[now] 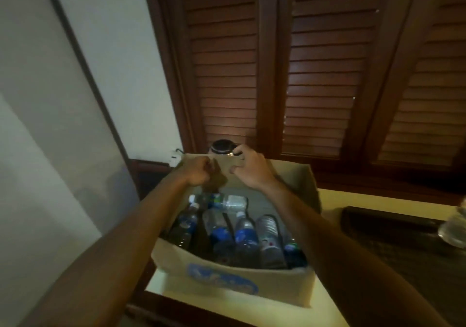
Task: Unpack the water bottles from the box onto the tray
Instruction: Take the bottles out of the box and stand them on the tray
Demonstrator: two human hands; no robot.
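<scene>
Water bottles of clear plastic with blue labels and white caps (243, 236) lie inside the open brown cardboard box (234, 280), which rests on the pale cream tabletop (353, 198).

Head view: most bottles lie side by side along the box floor, caps pointing away from the person; one bottle (219, 200) lies crosswise beyond them. None has been lifted out. The far flap of the box (227, 162) stands up at the rear edge. The left hand (199, 172) is curled closed at this flap, and the right hand (248, 169) pinches its upper edge between thumb and fingers. Judged from this hold, the flap is being folded back so that the opening stays clear for reaching in. Whether the left hand actually has the cardboard cannot be told; its fingers are hidden.

A dark round object (222, 147) sits just behind the flap; its identity is unclear. The dark rectangular tray (393, 223) lies on the tabletop to the right of the box, near enough for short transfers. A clear glass vessel (454, 233) stands at the right edge.
</scene>
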